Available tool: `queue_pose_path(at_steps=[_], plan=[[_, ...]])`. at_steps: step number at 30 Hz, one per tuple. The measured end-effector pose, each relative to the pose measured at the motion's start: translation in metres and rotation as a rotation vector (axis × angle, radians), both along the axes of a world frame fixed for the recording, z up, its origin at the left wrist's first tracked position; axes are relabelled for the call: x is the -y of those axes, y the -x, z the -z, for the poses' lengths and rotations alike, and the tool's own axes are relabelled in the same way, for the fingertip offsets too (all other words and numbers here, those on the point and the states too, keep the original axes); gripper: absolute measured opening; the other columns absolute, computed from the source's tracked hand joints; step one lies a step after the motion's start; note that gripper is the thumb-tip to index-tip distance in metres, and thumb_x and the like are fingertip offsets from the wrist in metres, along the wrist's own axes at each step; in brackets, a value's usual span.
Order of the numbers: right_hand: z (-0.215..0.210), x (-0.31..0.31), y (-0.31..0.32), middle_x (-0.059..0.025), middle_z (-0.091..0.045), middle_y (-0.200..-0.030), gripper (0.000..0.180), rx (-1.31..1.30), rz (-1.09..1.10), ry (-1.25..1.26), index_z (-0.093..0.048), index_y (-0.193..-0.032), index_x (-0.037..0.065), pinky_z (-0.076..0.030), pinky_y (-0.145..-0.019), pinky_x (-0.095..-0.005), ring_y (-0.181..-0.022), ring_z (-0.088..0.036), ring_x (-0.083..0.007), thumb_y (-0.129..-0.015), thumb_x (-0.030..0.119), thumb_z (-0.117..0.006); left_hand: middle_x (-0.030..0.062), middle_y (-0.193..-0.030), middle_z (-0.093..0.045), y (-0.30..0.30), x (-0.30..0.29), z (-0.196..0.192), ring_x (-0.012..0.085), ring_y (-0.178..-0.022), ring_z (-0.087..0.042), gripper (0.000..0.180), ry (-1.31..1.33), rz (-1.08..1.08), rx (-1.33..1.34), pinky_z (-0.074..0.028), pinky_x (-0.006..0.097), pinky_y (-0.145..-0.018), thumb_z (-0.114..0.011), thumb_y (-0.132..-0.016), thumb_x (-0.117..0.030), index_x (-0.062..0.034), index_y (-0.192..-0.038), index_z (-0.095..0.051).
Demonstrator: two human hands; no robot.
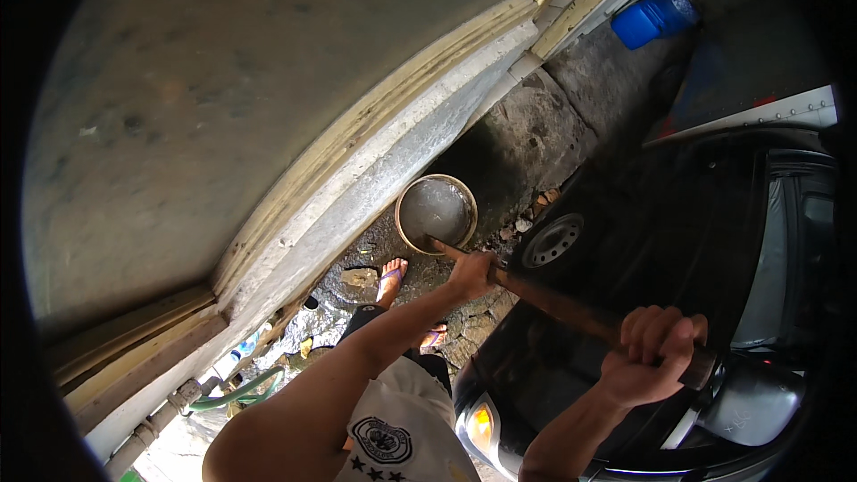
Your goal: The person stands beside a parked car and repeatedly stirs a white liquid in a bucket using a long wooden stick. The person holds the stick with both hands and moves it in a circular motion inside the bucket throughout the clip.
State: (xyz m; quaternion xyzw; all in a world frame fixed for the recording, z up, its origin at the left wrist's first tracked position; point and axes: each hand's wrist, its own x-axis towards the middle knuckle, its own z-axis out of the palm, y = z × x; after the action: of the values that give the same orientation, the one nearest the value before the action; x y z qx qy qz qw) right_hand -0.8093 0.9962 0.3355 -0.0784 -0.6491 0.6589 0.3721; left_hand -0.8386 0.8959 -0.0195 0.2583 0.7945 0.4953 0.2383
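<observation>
Both of my hands grip a long wooden pole (pixel 562 305) that slants from lower right toward the ground ahead. My left hand (pixel 473 275) is closed round its lower part, close to a round bucket (pixel 399 219). Higher up, near the thick top end, my right hand (pixel 656 350) has its fingers wrapped over the wood, beside a car's side mirror. The pole's far tip reaches over the bucket's near rim into cloudy grey liquid (pixel 436 203); whatever is on that tip is hidden. My sandalled foot (pixel 392 278) stands just short of the bucket.
A black car (pixel 625 241) is close on the right, its mirror (pixel 757 406) near my right hand. Along the left runs a concrete ledge (pixel 357 174) bordering murky water (pixel 205 107). Loose stones (pixel 360 278) and a green hose (pixel 237 400) lie nearby; a blue container (pixel 656 14) stands farther off.
</observation>
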Motion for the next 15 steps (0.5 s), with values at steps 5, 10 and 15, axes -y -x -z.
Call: queue_pose_path(at_steps=[5, 10, 15], plan=[[0.003, 0.014, -0.004, 0.0007, -0.035, -0.048, 0.019, -0.048, -0.011, -0.159, -0.040, -0.083, 0.011, -0.029, -0.038, -0.0225, -0.039, -0.033, -0.0076, -0.098, 0.019, -0.050, 0.0147, -0.087, -0.064, 0.020, -0.028, 0.017, 0.0360, -0.089, -0.064, 0.031, -0.213, 0.021, -0.011, -0.050, 0.045, -0.079, -0.070, -0.066, -0.010, -0.0069, -0.095, -0.059], [0.021, 0.024, 0.002, 0.0007, -0.035, -0.050, 0.022, -0.119, 0.012, -0.202, -0.040, -0.083, 0.010, -0.032, -0.039, -0.0226, -0.040, -0.034, -0.0079, -0.098, 0.022, -0.051, 0.0116, -0.084, -0.063, 0.062, -0.028, 0.045, 0.0349, -0.088, -0.064, 0.031, -0.170, 0.113, -0.240, -0.049, 0.045, -0.080, -0.075, -0.065, -0.016, -0.0086, -0.091, -0.059], [0.032, 0.018, 0.012, 0.0010, -0.035, -0.050, 0.023, -0.196, 0.056, -0.124, -0.038, -0.082, 0.011, -0.033, -0.039, -0.0220, -0.040, -0.035, -0.0078, -0.097, 0.022, -0.051, 0.0114, -0.083, -0.063, 0.086, -0.011, 0.051, 0.0357, -0.084, -0.064, 0.034, -0.177, 0.150, -0.195, -0.050, 0.044, -0.075, -0.077, -0.062, -0.019, -0.0085, -0.089, -0.059]])
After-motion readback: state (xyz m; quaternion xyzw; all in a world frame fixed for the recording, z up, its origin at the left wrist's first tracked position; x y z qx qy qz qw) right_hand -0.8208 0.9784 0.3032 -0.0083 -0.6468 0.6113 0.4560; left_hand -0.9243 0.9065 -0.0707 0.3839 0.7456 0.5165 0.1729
